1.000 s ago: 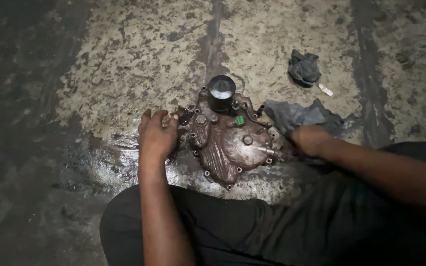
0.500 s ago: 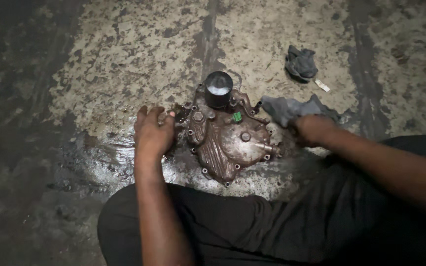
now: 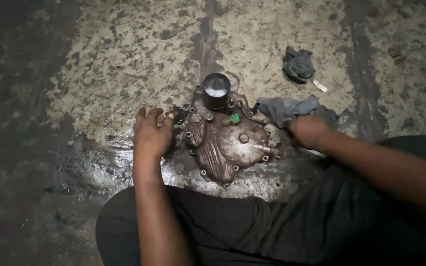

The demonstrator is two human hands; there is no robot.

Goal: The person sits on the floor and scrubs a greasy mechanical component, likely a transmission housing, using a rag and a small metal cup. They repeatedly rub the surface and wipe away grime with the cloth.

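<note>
A dirty brown metal engine cover lies flat on the stained concrete floor in front of my knees. A black cylindrical filter stands upright at its far edge, and a small green tab sits beside it. My left hand rests at the cover's left side with fingers spread, its fingertips near a small dark oily bit. My right hand is closed on the near end of a grey rag just right of the cover.
A second crumpled dark rag lies farther back on the right, with a small white scrap next to it. A wet oily patch spreads left of the cover. My dark-trousered legs fill the bottom of the view.
My right hand has moved up from the cover's right edge onto the grey rag. My left hand has lifted slightly and spread its fingers.
</note>
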